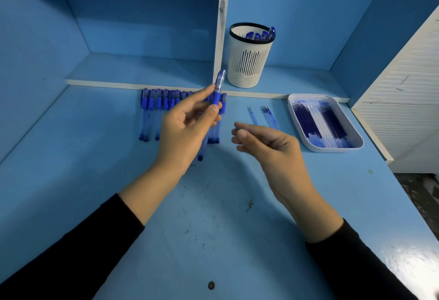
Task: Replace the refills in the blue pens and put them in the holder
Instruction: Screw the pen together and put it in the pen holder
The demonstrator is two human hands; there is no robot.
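Left hand [187, 128], near the middle of the frame, grips a blue pen [217, 92] between thumb and fingers. The pen is tilted, with its clear end up towards the shelf edge and its lower end poking out below the palm, raised off the counter [213, 228]. Right hand [266, 142] hovers just right of centre, apart from the pen. Its fingers curl loosely towards the thumb and nothing shows between them.

Behind the left hand, a row of blue pens [152, 109] lies side by side on the counter, partly hidden by the fingers. Right of centre, a few loose refills [269, 116] lie on the counter between the right hand and a white tray [332, 150]. The tray sits at the right of the frame and holds more refills [308, 119], dark blue ones and paler ones.

At upper centre, a white slotted holder [249, 57] with a black rim stands upright on the low shelf [142, 71], just right of a white upright divider [221, 26]. Several blue pens [261, 34] stand inside it, leaning against its right rim.

Black sleeves [83, 252] cover both forearms in the lower corners. Dark specks and scuffs mark the counter near the bottom centre. A white slatted panel [408, 85] fills the right edge.
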